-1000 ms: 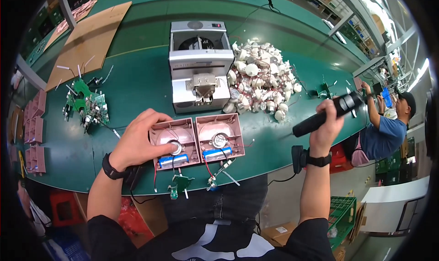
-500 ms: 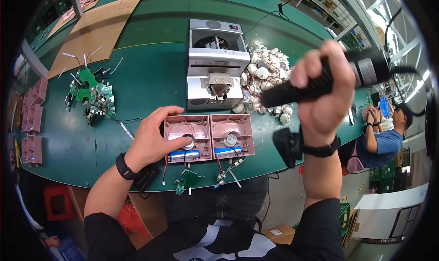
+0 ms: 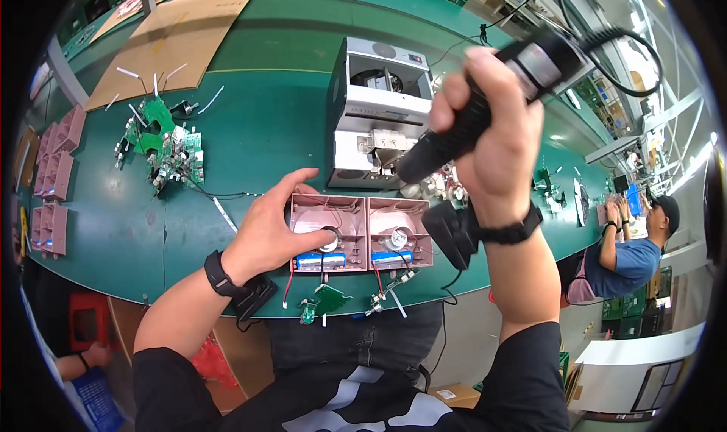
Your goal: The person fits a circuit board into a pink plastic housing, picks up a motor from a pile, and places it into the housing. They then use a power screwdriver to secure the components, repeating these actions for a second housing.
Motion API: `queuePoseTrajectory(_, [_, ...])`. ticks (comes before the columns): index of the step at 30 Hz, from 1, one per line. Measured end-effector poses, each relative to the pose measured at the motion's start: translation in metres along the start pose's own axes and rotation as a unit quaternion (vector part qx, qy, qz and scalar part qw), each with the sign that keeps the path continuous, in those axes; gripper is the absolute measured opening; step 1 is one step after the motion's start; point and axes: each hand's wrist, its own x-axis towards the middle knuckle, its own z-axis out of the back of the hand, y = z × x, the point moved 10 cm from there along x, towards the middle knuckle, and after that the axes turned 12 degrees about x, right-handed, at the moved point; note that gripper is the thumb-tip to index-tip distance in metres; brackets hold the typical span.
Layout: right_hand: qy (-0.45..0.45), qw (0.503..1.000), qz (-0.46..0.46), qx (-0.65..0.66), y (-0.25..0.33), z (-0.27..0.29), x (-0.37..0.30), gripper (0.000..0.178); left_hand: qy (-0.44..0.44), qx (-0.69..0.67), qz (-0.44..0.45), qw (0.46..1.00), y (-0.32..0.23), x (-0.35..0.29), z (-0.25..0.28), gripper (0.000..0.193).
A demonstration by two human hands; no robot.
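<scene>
The head view (a wide fisheye) looks down and forward from close above the green workbench [image 3: 254, 140].

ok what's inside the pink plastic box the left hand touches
A blue cylindrical battery, a round silvery disc and a thin dark wire show; the left hand hides part of the disc.

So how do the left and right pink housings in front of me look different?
The left housing has your left hand on it; no hand rests on the right housing. Your thumb partly covers the left one's round metal part, while the right one's shows plainly. Below the left housing lies a broad green board; below the right, a narrower-looking board. Both are pink and divided inside, each with a blue cylinder.
</scene>
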Motion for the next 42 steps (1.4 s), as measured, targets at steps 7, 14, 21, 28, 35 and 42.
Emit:
queuePoseTrajectory(7, [-0.02, 0.997, -0.037, 0.061, 0.026, 0.028, -0.076, 0.021, -0.001, 0.032, -0.014, 0.999, -0.006, 0.001, 0.004, 0.062])
queuePoseTrajectory(14, [-0.024, 0.999, -0.004, -0.03, 0.022, 0.049, -0.1, 0.02, 0.01, 0.015, 0.005, 1.0, -0.002, 0.002, -0.001, 0.055])
queuePoseTrajectory(21, [-0.074, 0.997, -0.01, -0.036, 0.01, 0.056, -0.1, 0.018, 0.023, 0.035, 0.02, 0.999, -0.007, 0.001, -0.001, 0.055])
queuePoseTrajectory(28, [-0.074, 0.996, -0.031, 0.04, -0.007, 0.061, -0.094, 0.023, 0.033, 0.025, 0.015, 0.999, -0.008, 0.004, -0.005, 0.056])
queuePoseTrajectory(35, [-0.032, 0.999, -0.028, -0.027, -0.014, 0.053, -0.092, 0.019, 0.005, 0.038, -0.002, 0.999, -0.009, 0.004, 0.002, 0.052])
queuePoseTrajectory(42, [0.017, 0.999, -0.021, 0.02, 0.02, 0.028, -0.064, 0.022, 0.016, 0.008, 0.004, 1.0, -0.007, 0.002, 0.001, 0.055])
